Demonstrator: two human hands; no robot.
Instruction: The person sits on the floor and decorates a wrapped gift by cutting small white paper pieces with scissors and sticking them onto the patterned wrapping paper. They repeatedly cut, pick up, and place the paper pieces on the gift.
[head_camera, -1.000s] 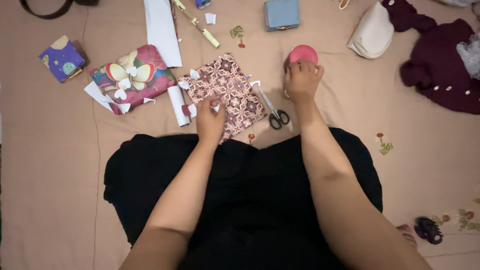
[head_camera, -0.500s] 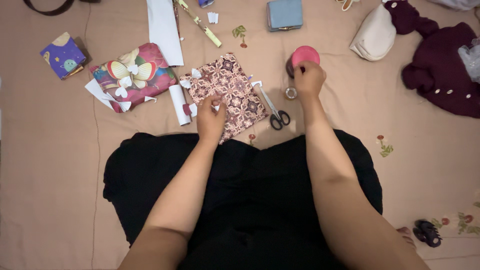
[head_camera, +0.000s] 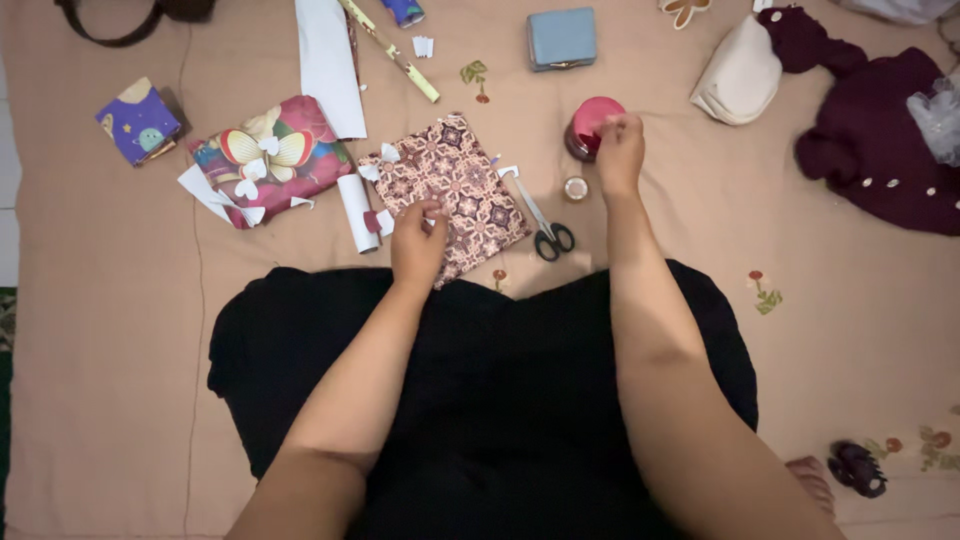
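Right hand (head_camera: 620, 150) has shifted off the red tape dispenser (head_camera: 592, 124), fingertips now pinched on something too small to tell, while left hand (head_camera: 418, 240) keeps fingers pressed together on the patterned parcel (head_camera: 455, 195).

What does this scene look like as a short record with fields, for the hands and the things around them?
left hand: left hand rests on the brown patterned wrapped parcel
right hand: right hand touches the round red tape dispenser
between hands: black-handled scissors, small clear tape roll
left of parcel: white paper roll, butterfly-printed wrapped gift, small purple box
farther off: blue pouch, maroon garment
surface: beige sheet
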